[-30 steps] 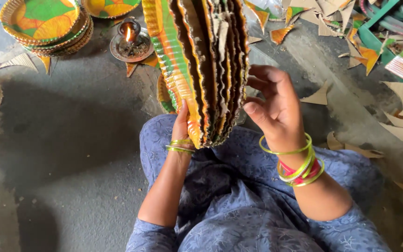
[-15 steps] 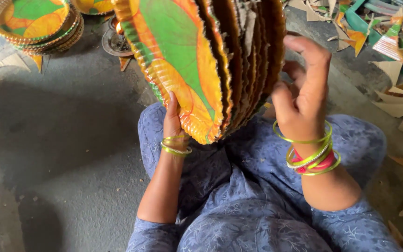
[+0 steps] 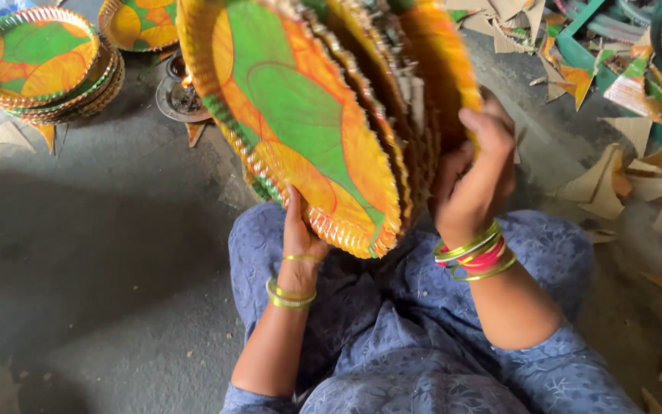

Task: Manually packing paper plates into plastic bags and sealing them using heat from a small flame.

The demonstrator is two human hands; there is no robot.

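The 2 forearms are raised side by side. The left hand (image 3: 300,241) is cupped upward; the right hand (image 3: 473,180) is curled, fingers bent.

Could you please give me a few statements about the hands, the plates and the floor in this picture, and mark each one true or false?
1. The left hand supports the stack of paper plates from below. True.
2. The right hand rests empty on the knee. False: it grips the stack's far side.
3. The plates held up are green and orange with crimped rims. True.
4. The second pile of plates lies on the person's lap. False: it sits on the grey floor, at upper left.
5. Paper scraps lie scattered on the right. True.
6. Both wrists are bare. False: both wear bangles.
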